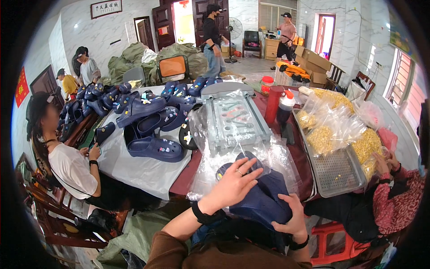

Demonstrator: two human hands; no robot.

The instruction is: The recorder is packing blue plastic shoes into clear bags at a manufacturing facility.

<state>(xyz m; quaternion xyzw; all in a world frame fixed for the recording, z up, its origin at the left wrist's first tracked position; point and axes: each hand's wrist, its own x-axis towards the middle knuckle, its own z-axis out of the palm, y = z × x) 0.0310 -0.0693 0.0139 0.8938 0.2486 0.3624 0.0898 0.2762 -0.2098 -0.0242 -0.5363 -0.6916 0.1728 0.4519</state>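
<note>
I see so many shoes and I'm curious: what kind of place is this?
Probably a small workshop where shoes get packed by hand. Dark blue clogs are piled on the table, the person's left hand and right hand hold one among clear plastic bags, and cardboard boxes stand behind.

Both hands (233, 184) (290, 215) grip a navy clog (264, 199).
</note>
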